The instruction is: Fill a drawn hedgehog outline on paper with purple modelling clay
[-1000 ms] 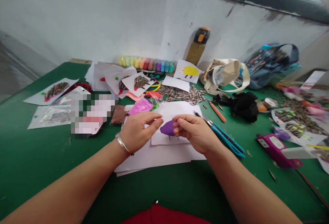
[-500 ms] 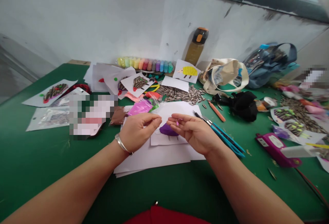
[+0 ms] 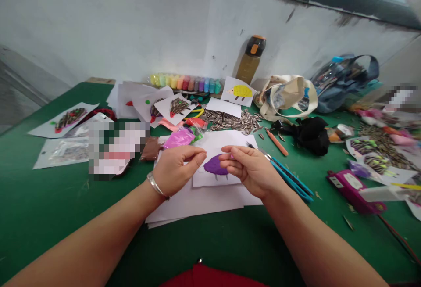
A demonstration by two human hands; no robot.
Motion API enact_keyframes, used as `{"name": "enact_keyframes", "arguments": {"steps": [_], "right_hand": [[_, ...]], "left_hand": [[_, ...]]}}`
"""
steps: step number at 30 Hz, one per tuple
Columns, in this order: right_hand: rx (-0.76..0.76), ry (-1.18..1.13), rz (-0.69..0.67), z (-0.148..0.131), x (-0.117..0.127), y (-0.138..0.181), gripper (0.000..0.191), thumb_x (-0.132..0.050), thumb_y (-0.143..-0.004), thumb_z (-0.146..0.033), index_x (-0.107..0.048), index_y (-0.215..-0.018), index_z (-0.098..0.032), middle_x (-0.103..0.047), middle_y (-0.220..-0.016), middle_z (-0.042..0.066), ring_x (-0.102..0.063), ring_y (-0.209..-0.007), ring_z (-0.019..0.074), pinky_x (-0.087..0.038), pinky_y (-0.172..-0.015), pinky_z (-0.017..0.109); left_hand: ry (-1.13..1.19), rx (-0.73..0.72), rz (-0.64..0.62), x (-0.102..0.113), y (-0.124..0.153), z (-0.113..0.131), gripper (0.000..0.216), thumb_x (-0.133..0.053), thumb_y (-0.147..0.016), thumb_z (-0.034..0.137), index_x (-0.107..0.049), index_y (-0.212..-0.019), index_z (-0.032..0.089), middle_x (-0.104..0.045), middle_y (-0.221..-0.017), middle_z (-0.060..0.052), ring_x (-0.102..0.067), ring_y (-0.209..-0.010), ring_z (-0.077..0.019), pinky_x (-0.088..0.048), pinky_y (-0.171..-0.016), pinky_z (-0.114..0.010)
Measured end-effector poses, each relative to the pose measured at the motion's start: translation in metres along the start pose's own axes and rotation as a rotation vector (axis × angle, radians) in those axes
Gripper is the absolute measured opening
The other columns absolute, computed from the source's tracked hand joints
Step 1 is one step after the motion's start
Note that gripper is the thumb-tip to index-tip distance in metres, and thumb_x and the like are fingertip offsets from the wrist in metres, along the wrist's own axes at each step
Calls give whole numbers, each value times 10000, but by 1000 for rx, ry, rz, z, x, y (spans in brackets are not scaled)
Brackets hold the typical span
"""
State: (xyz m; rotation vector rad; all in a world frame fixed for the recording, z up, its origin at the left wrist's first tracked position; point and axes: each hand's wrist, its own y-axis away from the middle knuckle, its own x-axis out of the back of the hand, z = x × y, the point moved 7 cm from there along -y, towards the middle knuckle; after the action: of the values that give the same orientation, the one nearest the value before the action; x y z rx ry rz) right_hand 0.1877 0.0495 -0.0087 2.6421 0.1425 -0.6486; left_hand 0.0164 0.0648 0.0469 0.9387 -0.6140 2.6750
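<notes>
Both hands hover over white paper [image 3: 210, 208] bearing a flat purple clay shape [image 3: 214, 165] with short legs drawn below it. My right hand [image 3: 251, 168] is closed, thumb against forefinger, on a small pink piece of modelling clay [image 3: 232, 156]. Across a narrow gap, my left hand [image 3: 177, 166] pinches thumb and forefinger together; whatever may be between them is too small to make out. Behind the left hand lies a bag of pink clay [image 3: 179, 138], beside a bag of brown clay [image 3: 150, 148].
Blue-handled scissors [image 3: 292, 181] and an orange pen-like tool [image 3: 277, 142] lie right of the paper. Behind are a heap of sunflower seeds [image 3: 230, 122], a seed-covered hedgehog picture [image 3: 179, 105] and a drink bottle [image 3: 251, 61]. A magenta glue-gun-like device [image 3: 353, 190] sits at right.
The fingers of my right hand have curled and its thumb has come down over the pink clay, uncovering more of the purple shape. My left hand has barely moved.
</notes>
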Motion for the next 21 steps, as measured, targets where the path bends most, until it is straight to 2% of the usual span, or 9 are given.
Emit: {"name": "enact_keyframes", "arguments": {"steps": [2,4,8,14,21], "right_hand": [[-13,-13,-4,0,-1,0,196,-639,-861,-301,-686,-930,-123,-735,-794,76,-704,-662,114,-561,-576,142],[-18,-36,4,1,0,-1,187,-597,-889,-280,-684,-930,-119,-734,-796,76,-704,-665,112,-566,-593,145],[-19,-94,45,1,2,-3,158,-596,-865,-190,-679,-967,-102,-736,-929,115,-713,-844,167,-577,-777,207],[-50,-197,31,4,1,-5,319,-437,-931,-269,-677,-954,-60,-714,-1011,179,-672,-1009,253,-547,-910,312],[-20,-166,3,2,1,-3,215,-553,-817,-115,-672,-990,-66,-711,-1051,156,-641,-1075,256,-501,-991,320]], "left_hand": [[4,-9,3,0,0,0,214,-543,-878,310,-726,-844,205,-748,-810,21,-686,-734,-144,-502,-679,-226],[5,-10,2,-1,0,0,212,-546,-878,306,-727,-843,202,-749,-810,20,-687,-734,-143,-501,-680,-224],[-1,-12,5,-1,0,1,207,-549,-873,304,-727,-825,209,-749,-816,23,-687,-731,-143,-504,-676,-226],[4,-14,10,1,0,2,204,-547,-875,304,-728,-853,211,-749,-810,25,-685,-713,-138,-509,-659,-225],[1,-10,10,1,0,1,204,-550,-871,304,-729,-850,209,-749,-809,20,-685,-717,-136,-514,-662,-225]]}}
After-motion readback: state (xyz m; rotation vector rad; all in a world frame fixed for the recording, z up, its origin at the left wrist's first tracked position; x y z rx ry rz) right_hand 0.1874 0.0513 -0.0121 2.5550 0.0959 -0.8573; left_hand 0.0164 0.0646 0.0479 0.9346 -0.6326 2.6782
